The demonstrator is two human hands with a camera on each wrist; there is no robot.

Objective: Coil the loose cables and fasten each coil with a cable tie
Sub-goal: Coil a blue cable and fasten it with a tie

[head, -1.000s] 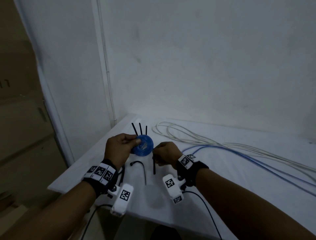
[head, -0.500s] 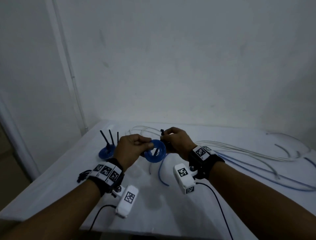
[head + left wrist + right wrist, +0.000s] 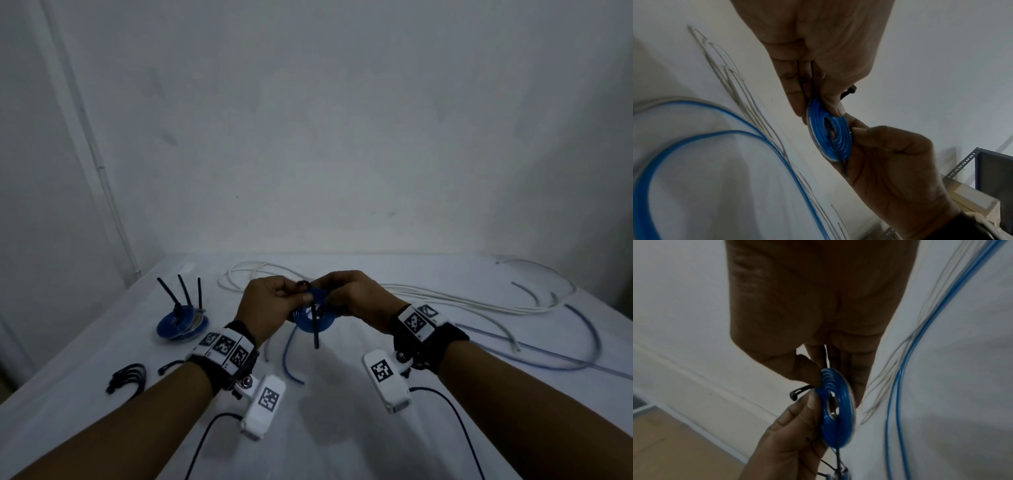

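Observation:
A small blue cable coil (image 3: 313, 318) hangs above the white table (image 3: 342, 428), pinched between both hands. My left hand (image 3: 298, 297) grips its upper left edge, thumb in front, fingers behind. At the coil's upper right edge, my right hand (image 3: 329, 295) pinches it. A black cable tie (image 3: 315, 334) runs through the coil's hole, and its tail hangs free below. The tie's head (image 3: 850, 91) sticks out beside my left thumb, and the tie head (image 3: 797, 393) also shows in the right wrist view. The coil (image 3: 828, 134) stands on edge between the two thumbs.
Tied blue coils (image 3: 181, 323) lie stacked at the left with three black tie tails standing up. Loose black ties (image 3: 126, 377) lie near the front left. Loose white cables (image 3: 445, 298) and blue cables (image 3: 582, 346) sprawl across the back and right of the table.
My right hand brought a black tie up from the table to the coil. Both hands rose and met, and the tie now passes through the coil with its tail hanging down.

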